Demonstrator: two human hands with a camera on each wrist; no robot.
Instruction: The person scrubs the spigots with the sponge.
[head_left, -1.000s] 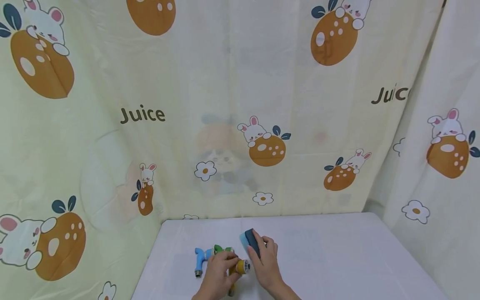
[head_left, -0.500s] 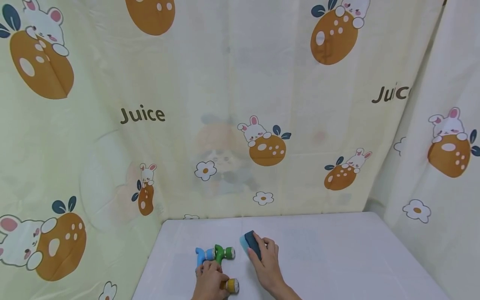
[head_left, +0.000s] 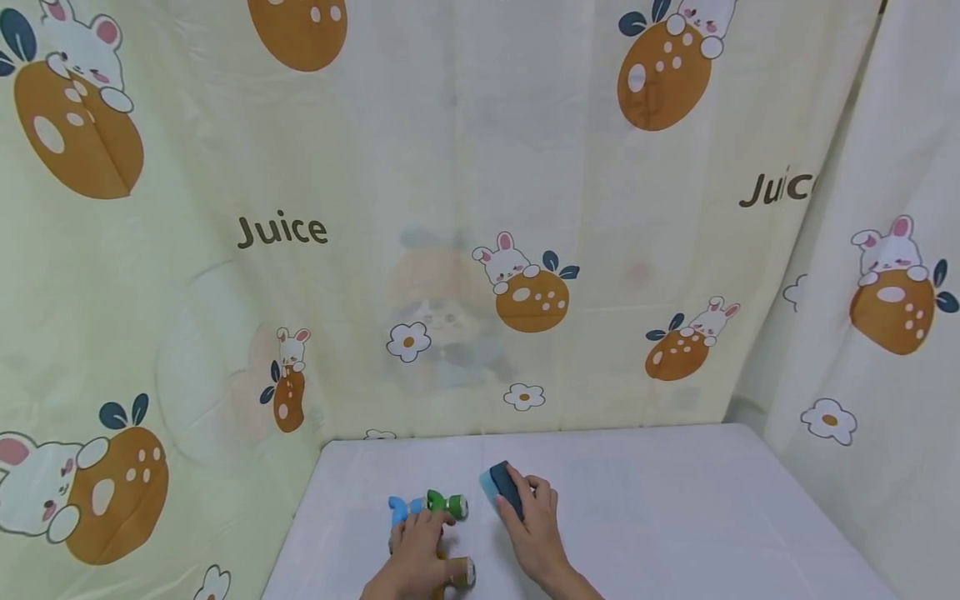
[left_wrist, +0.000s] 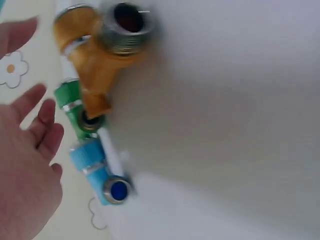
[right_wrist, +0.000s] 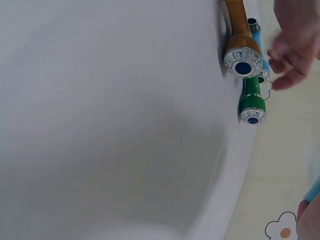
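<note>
My left hand (head_left: 412,554) hovers above three plastic taps with its fingers spread. The yellow-orange tap (head_left: 463,571) lies nearest the front, partly hidden under that hand. Behind it are the green tap (head_left: 452,505) and the blue tap (head_left: 401,507), side by side. In the left wrist view a gap shows between the fingers (left_wrist: 37,112) and the orange tap (left_wrist: 92,70). My right hand (head_left: 536,533) grips a two-tone block (head_left: 505,487), dark blue and light blue, like a sponge. Only its light blue edge (right_wrist: 313,192) appears in the right wrist view.
A white-covered table (head_left: 660,517) carries everything. Behind it hangs a cream curtain (head_left: 420,167) printed with rabbits, oranges and flowers, and another curtain panel (head_left: 885,433) borders the right side.
My left hand brought the orange tap down and toward the front of the table, then let go of it and opened. The right hand, holding the block, has barely moved.
</note>
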